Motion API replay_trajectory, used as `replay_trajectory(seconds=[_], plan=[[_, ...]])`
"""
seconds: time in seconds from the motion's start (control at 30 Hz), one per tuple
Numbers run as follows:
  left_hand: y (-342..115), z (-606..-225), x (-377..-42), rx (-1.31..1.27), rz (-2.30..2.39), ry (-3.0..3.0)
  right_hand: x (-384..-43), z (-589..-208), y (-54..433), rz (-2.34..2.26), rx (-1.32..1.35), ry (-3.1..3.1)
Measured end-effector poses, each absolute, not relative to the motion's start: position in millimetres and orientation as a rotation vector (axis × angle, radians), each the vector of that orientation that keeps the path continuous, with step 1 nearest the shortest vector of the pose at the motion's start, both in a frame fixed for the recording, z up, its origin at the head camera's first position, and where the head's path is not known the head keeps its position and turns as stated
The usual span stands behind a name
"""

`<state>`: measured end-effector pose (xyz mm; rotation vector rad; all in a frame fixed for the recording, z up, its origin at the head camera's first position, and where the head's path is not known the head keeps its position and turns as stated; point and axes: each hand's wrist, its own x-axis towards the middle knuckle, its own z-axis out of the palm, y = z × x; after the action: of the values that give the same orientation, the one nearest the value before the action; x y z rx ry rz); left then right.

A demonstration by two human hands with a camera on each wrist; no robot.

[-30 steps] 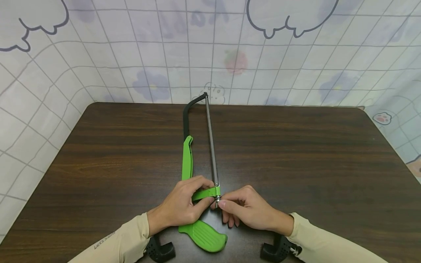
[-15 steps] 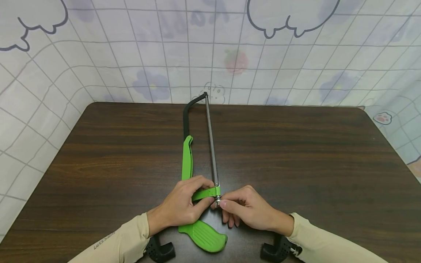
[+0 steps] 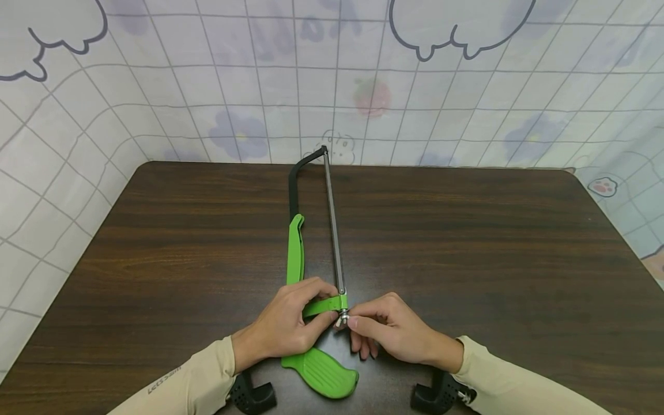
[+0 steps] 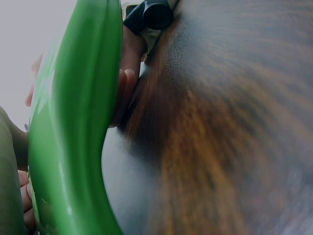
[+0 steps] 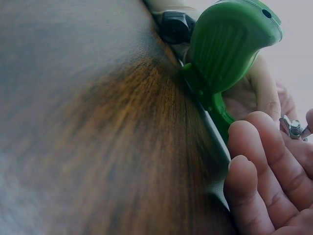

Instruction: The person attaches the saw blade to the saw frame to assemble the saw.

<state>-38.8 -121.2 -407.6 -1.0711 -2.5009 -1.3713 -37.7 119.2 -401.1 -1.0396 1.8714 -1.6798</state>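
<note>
A hacksaw (image 3: 295, 253) with a green and black frame lies on the dark wooden table, its far end at the back edge. Its grey blade (image 3: 334, 230) runs along the right side. My left hand (image 3: 287, 323) grips the green frame near the handle (image 3: 324, 374), thumb and fingertips close to the blade's near mount. From the right, my right hand (image 3: 396, 334) pinches the silver wing nut (image 3: 342, 321) at that mount between thumb and index finger. The right wrist view shows the wing nut (image 5: 294, 128) on its threaded bolt, partly hidden by fingers. Green plastic fills much of the left wrist view.
The table (image 3: 493, 259) ends at a back edge against a white gridded cloth (image 3: 446, 115) with printed shapes. Black wrist devices (image 3: 254, 395) sit beneath both forearms near the front.
The wing nut has turned between my right thumb and index finger, its wings now at a different angle. The hacksaw and my left hand have stayed in place.
</note>
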Motion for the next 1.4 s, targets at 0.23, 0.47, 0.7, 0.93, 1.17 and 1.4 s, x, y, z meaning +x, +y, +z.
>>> replay_trajectory(seconds=[0.23,0.47,0.7,0.93,1.17,1.4], plan=[[-121.4,-408.3,-38.8,-1.074,-1.362,-2.497,-37.6,-401.3,119.6,-1.683,-1.032,1.873],[-121.6,-410.1,-38.6,-1.079,-1.371,-2.494,-36.9,-401.1,119.4,-1.688,-1.025,1.867],[-121.7,-410.0,-38.9,-1.090,-1.389,-2.486,-37.2,-400.0,119.4,-1.677,-1.027,1.874],[-121.7,-410.1,-38.8,-1.094,-1.387,-2.482,-37.5,-400.9,119.4,-1.669,-1.049,1.884],[-121.9,-410.3,-39.1,-1.097,-1.388,-2.476,-37.8,-400.6,119.0,-1.647,-1.062,1.915],[-121.9,-409.8,-38.7,-1.091,-1.392,-2.487,-38.2,-401.1,120.1,-1.637,-1.064,1.929]])
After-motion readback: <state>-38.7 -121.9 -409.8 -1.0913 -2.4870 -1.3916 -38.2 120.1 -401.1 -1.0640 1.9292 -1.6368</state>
